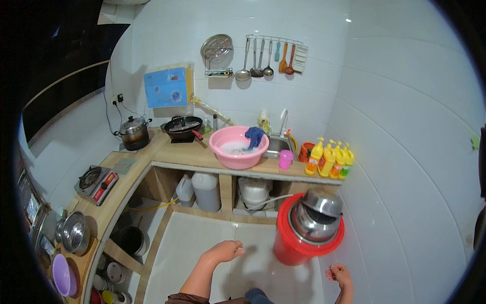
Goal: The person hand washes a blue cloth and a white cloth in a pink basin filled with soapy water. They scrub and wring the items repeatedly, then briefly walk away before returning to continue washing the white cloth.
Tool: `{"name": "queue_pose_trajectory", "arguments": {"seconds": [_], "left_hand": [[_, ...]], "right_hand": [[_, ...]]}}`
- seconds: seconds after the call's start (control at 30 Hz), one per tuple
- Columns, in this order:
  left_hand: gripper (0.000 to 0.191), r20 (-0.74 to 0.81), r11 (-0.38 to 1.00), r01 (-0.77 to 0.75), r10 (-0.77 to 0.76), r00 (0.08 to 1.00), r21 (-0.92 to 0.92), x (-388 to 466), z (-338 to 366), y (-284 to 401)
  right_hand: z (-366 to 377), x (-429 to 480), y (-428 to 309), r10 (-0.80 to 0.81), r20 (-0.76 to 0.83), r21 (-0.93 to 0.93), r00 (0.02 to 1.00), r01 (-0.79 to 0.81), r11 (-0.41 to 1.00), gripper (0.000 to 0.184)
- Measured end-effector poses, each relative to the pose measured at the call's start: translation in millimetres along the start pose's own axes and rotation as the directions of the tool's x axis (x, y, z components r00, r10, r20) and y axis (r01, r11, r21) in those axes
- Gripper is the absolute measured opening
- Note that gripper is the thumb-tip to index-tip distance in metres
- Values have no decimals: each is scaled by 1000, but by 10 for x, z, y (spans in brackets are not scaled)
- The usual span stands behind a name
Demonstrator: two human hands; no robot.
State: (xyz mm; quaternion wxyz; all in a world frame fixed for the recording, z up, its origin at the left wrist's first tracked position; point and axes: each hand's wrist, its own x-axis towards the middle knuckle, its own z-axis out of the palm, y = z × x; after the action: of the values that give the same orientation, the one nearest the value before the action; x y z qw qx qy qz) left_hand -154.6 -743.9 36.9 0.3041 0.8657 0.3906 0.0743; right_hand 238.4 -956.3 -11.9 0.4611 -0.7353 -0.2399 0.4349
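Observation:
My left hand (pixel 227 251) hangs over the tiled floor, with its fingers loosely bent and nothing seen in it. Near the right wall, my right hand (pixel 339 273) is half curled below a red plastic bucket (pixel 288 247) and touches nothing that I can make out. On the bucket rest metal pots or basins (pixel 322 201), one tilted over another. Ahead on the counter, a pink basin (pixel 235 161) contains sudsy water. A dark blue cloth (pixel 255 136) drapes over its rim into the suds.
Beside the sink (pixel 279 145) stand a pink cup (pixel 286 159) and several yellow pump bottles (pixel 327 161). A lidded wok (pixel 184 127), a steel pot (pixel 134 135) and a portable gas stove (pixel 97 185) occupy the counter leftward. A purple bowl (pixel 62 275) lies near left. Plastic jugs (pixel 206 192) stand underneath.

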Motion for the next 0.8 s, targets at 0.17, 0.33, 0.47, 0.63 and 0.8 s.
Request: {"name": "queue_pose_trajectory", "arguments": {"seconds": [0.17, 0.33, 0.47, 0.63, 0.8], "left_hand": [[34, 49, 995, 15, -10, 999, -97, 1075, -647, -189], [29, -27, 970, -48, 42, 999, -238, 1998, -1345, -791], [29, -148, 846, -140, 73, 986, -515, 3025, -1697, -1436], [22, -112, 463, 37, -291, 950, -886, 4284, -2195, -2256], [31, -100, 533, 360, -652, 752, -766, 5293, -2105, -3195]], "right_hand": [[534, 1521, -945, -162, 107, 3, 981, 163, 987, 21], [1798, 2563, -2145, -280, 378, -64, 882, 327, 943, 18], [2721, 3265, -3044, -315, 522, -148, 793, 447, 882, 21], [3801, 4239, -3852, -293, 629, -97, 720, 447, 889, 26], [4652, 5514, -3879, 12, 603, -282, 798, 198, 939, 31]]}}
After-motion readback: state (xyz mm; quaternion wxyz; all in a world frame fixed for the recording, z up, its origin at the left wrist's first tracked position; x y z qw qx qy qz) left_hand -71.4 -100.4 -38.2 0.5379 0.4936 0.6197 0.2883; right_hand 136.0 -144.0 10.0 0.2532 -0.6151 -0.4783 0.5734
